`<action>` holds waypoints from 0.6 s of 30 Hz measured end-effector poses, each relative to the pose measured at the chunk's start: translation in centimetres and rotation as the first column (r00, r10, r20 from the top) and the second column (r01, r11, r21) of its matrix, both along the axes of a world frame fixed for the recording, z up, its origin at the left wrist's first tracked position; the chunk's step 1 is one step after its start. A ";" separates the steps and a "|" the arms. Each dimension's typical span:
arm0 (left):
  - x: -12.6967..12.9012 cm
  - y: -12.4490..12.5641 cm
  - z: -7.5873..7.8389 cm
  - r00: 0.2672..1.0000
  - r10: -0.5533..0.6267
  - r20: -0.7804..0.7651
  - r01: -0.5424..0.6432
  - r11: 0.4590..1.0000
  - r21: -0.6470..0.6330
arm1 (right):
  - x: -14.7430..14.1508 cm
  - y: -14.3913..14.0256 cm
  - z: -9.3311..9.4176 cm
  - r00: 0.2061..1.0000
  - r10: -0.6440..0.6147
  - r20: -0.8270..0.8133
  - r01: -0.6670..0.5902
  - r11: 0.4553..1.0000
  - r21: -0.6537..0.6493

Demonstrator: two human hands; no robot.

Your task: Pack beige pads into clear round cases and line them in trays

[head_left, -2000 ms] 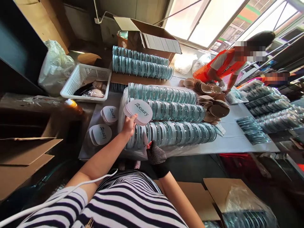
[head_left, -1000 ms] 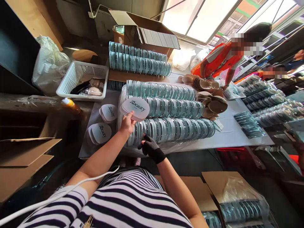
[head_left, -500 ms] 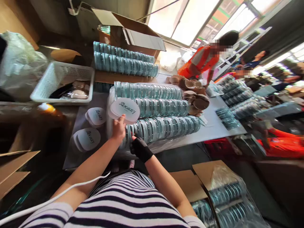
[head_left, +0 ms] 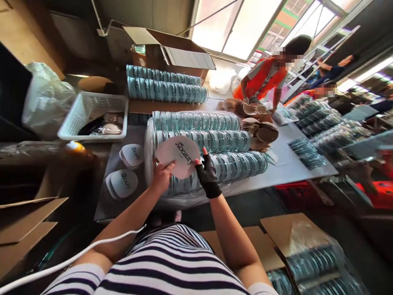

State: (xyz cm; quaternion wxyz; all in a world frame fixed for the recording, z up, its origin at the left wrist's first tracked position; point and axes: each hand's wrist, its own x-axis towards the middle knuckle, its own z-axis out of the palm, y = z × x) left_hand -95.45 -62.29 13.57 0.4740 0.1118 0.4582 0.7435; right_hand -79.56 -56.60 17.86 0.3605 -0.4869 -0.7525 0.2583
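My left hand [head_left: 163, 177] is closed on the lower left edge of white rounded cards [head_left: 176, 153] printed "beauty", thumb on top. At their right edge, my right hand [head_left: 207, 174], in a black fingerless glove, grips with the thumb on the front and the index finger pointing up. How many cards are held is hard to tell. The cards are over long rows of clear bluish round packs [head_left: 236, 164], which stand on edge. Left of the rows, two small piles of the same cards, an upper pile [head_left: 132, 155] and a lower pile [head_left: 123, 184], lie on the table.
A white plastic basket [head_left: 63, 131] with bagged items stands at the back left. Brown curved pieces [head_left: 265, 133] lie beyond the rows. A co-worker in an orange vest [head_left: 264, 80] leans over the table's far side. Open cartons [head_left: 276, 229] with more packs sit low at right.
My right hand has come up from the front row to the right edge of the cards. The cards in my left hand have moved right and slightly down. The view has shifted a little.
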 end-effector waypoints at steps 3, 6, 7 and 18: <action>0.1 -0.6 -0.5 0.995 -0.064 -0.073 0.065 0.998 0.004 | -1.2 -1.5 -1.0 0.993 0.015 0.115 -0.031 0.990 0.138; -0.1 -0.6 -1.0 0.992 -0.103 -0.072 0.103 0.995 -0.003 | -2.3 -2.8 -1.1 0.974 0.031 0.223 -0.046 0.997 0.061; -0.4 -0.5 -1.1 0.993 -0.108 -0.055 0.107 0.994 -0.015 | -2.4 -3.1 -0.9 0.970 0.020 0.243 -0.017 1.000 -0.017; -5.3 1.5 -0.4 0.946 0.267 0.186 -0.262 0.964 -0.052 | 0.9 -10.5 0.9 0.692 0.394 0.605 -0.130 0.892 -0.432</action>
